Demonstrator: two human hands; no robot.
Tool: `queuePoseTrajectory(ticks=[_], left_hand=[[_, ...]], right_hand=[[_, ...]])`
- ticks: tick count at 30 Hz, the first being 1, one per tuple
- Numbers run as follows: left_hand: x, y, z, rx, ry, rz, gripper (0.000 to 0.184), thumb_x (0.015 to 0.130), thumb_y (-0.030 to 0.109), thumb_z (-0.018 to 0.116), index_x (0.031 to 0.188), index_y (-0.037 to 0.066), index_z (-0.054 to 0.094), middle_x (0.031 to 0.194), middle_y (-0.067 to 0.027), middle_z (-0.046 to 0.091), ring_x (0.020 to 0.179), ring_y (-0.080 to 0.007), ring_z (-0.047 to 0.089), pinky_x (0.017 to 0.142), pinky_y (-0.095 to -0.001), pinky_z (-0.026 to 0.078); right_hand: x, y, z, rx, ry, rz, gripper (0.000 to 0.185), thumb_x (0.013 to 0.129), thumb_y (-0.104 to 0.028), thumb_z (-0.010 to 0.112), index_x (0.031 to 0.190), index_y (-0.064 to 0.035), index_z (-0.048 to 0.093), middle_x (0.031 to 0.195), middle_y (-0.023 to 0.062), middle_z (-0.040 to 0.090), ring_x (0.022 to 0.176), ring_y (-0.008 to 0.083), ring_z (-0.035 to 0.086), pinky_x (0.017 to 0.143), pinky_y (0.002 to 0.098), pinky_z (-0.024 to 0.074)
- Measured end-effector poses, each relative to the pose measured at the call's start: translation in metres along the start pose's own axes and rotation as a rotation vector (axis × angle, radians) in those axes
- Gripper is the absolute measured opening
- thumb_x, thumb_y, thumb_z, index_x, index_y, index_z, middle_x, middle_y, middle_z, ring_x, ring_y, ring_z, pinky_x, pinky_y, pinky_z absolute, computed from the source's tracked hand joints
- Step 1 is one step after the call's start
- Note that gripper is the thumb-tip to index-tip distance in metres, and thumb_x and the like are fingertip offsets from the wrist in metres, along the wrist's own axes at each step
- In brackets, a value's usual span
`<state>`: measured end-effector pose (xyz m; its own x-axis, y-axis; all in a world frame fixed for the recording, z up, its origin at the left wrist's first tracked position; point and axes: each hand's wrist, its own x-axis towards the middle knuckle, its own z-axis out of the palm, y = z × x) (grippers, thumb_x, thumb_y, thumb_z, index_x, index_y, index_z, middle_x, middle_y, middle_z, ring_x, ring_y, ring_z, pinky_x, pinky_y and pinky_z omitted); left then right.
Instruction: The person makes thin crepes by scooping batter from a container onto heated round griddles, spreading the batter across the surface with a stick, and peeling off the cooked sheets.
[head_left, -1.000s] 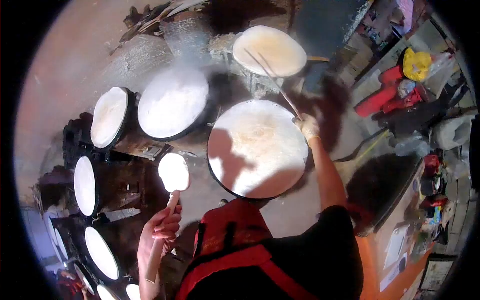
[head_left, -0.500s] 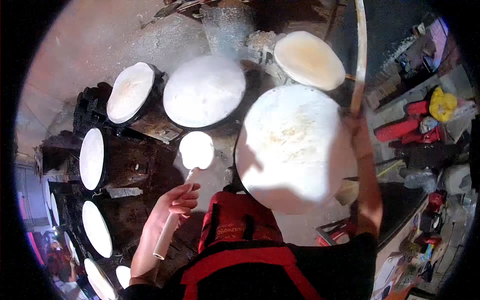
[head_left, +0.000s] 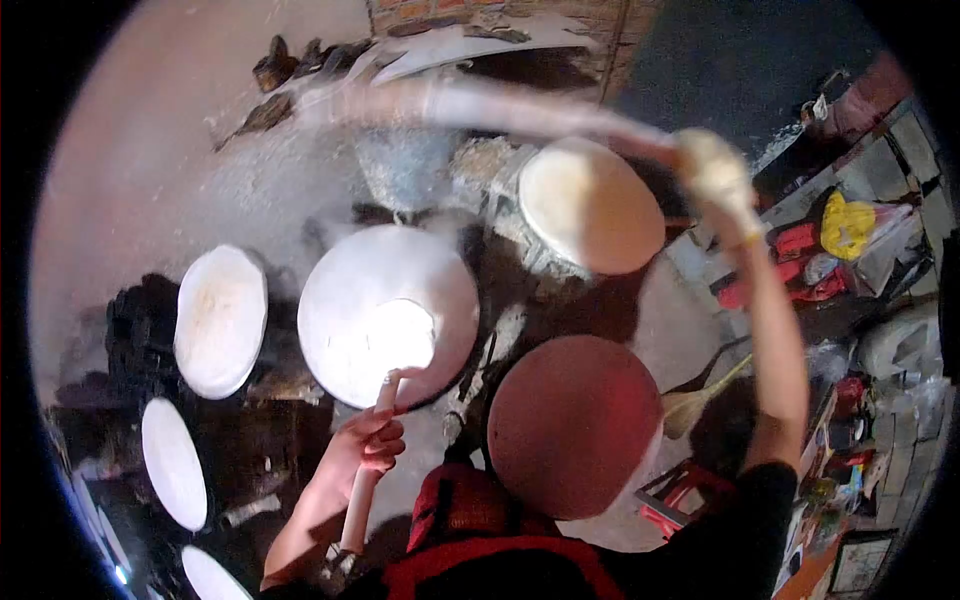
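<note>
My left hand (head_left: 370, 442) is wrapped round the pale tubular handle of a ladle-like tool (head_left: 385, 335). Its round white head is overexposed and overlaps a large white disc (head_left: 330, 285) with a dark rim; whether they touch I cannot tell. Up on the right, my right hand (head_left: 712, 170) is closed round one end of a long pole (head_left: 480, 108). The pole stretches leftward, smeared by motion, beyond a tilted cream disc (head_left: 590, 205). Below my right forearm lies a shaded, reddish disc (head_left: 575, 430), close in front of my red apron (head_left: 500, 575).
Several pale discs, among them an upright oval one (head_left: 222, 320), stand along the left over dark supports. Yellow and red bundles (head_left: 848, 225) lie at the right. A small red stool (head_left: 685, 500) and a broom-like object (head_left: 700, 400) are by my right side.
My right hand has risen, swinging the pole from upright to leftward. The ladle-like tool's head is now over the large white disc. The disc nearest me has gone from bright white to shaded red.
</note>
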<state>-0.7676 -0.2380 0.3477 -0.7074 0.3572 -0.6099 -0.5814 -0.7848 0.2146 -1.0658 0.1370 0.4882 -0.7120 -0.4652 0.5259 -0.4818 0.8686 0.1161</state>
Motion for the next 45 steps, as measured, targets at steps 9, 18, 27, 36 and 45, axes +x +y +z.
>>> queuePoseTrajectory(ticks=[9,18,27,36,45], left_hand=[[0.013,0.069,0.02,0.162,0.145,0.067,0.027,0.091,0.014,0.048,0.114,0.001,0.044,0.063,0.0023,0.033,0.048,-0.0044,0.032,0.034,-0.0144,0.025],[-0.002,0.041,0.016,0.092,0.018,0.102,0.029,0.086,0.006,0.05,0.113,-0.001,0.044,0.064,0.0006,0.034,0.049,-0.0057,0.033,0.034,-0.0158,0.026],[-0.042,-0.093,0.086,0.694,0.126,0.182,0.023,0.088,0.008,0.046,0.11,0.004,0.044,0.065,0.0004,0.038,0.048,-0.0075,0.038,0.037,-0.0204,0.029],[0.01,-0.261,0.152,2.094,-0.07,0.951,0.028,0.075,0.003,0.06,0.1,0.0,0.048,0.078,-0.0195,0.058,0.07,-0.0355,0.058,0.063,-0.037,0.045],[0.124,-0.38,0.094,1.062,0.045,0.56,0.022,0.074,0.002,0.056,0.089,0.0,0.041,0.053,-0.0081,0.05,0.036,-0.0121,0.044,0.028,-0.0269,0.032]], right_hand=[[-0.141,-0.007,0.321,-0.209,-0.174,-0.034,0.037,0.075,-0.018,0.056,0.112,-0.0148,0.055,0.11,0.0067,0.054,0.1,0.0267,0.055,0.08,0.044,0.0454],[-0.145,-0.041,0.267,-0.062,0.036,0.12,0.026,0.084,-0.027,0.051,0.104,-0.0123,0.058,0.09,0.0097,0.06,0.085,0.0283,0.059,0.073,0.0406,0.0469],[-0.324,-0.084,-0.023,0.793,-0.367,0.329,0.038,0.084,-0.013,0.057,0.12,-0.0032,0.051,0.113,0.0225,0.055,0.101,0.039,0.055,0.085,0.039,0.0462],[-0.491,-0.032,-0.146,0.459,-0.334,0.102,0.038,0.085,-0.008,0.054,0.122,-0.0039,0.048,0.097,0.016,0.059,0.082,0.031,0.06,0.071,0.0399,0.0483],[-0.71,-0.088,-0.042,1.919,-0.135,1.316,0.052,0.084,-0.008,0.051,0.135,-0.0132,0.042,0.078,0.0037,0.057,0.068,0.0127,0.053,0.057,0.0278,0.0441]])
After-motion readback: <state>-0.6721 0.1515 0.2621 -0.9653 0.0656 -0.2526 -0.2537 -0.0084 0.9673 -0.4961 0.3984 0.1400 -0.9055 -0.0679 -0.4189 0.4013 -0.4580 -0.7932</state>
